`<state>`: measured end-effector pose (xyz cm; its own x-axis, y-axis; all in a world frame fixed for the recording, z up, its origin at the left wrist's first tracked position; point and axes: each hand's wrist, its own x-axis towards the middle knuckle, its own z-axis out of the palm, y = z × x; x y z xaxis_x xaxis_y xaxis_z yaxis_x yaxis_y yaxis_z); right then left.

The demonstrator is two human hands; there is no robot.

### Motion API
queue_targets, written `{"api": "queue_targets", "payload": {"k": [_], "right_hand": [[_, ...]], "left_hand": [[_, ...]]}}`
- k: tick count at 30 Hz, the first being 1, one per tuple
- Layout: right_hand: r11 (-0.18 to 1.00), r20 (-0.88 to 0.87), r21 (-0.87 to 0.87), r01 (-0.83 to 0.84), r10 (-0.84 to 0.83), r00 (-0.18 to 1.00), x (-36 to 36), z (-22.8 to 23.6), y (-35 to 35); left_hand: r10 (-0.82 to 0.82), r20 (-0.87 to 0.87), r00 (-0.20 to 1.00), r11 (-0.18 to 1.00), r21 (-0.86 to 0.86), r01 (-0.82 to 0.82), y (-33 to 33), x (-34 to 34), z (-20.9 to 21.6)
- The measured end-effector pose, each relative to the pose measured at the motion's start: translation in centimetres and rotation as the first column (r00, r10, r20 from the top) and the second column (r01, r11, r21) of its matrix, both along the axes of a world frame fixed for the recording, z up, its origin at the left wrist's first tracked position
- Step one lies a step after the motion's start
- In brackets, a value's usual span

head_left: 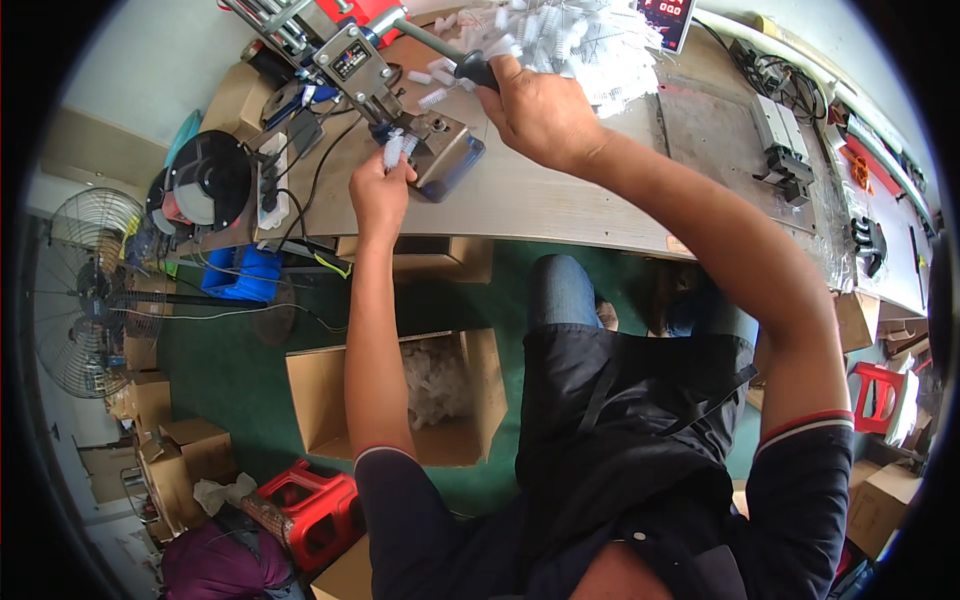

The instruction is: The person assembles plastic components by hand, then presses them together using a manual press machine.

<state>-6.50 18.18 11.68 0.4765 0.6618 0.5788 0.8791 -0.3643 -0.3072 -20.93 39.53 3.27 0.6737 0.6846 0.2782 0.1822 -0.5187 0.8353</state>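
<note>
My right hand (548,115) is wrapped round the dark grip of a lever (432,40) on a metal hand press (350,68) at the back left of the workbench. Under the press, my left hand (380,195) pinches a small white ribbed plastic piece (394,150) against the side of the metal block (438,145) at its base. Fingers partly cover the piece, so its lower end is hidden. Behind the lever lies a big heap of similar white ribbed pieces (560,40), with a few loose ones (433,98) near the press.
An open cardboard box (303,400) with whitish pieces stands on the floor below my left arm. To the left are a standing fan (95,290), a black round device (225,165), cables and a blue bin (240,275). A red stool (325,515) stands lower left.
</note>
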Motion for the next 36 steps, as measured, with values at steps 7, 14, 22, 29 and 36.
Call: {"api": "queue_targets", "payload": {"k": [7,14,22,29,36], "right_hand": [[0.997,-0.064,0.071,0.008,-0.004,0.998,0.0,-1.9,1.0],[0.937,0.008,0.345,0.049,-0.055,0.998,0.8,-5.8,3.1],[0.997,-0.347,0.077,0.001,0.026,0.938,-0.2,-2.9,1.3],[0.999,-0.214,0.001,-0.037,0.036,0.976,0.8,-1.3,-0.3],[0.976,-0.148,-0.194,-0.096,0.068,0.987,-1.0,8.8,-3.9]], "left_hand": [[0.014,-0.057,0.998,1.000,-0.005,-0.014,0.8,-0.5,0.4],[-0.068,0.034,0.997,0.995,0.069,0.065,1.5,0.0,-0.1],[-0.013,-0.072,0.997,0.995,0.096,0.020,1.5,-0.4,-0.1],[0.038,-0.186,0.982,0.994,0.111,-0.018,-0.4,-0.1,1.5],[0.015,-0.015,1.000,0.982,0.189,-0.012,-1.0,-5.9,-0.5]]}}
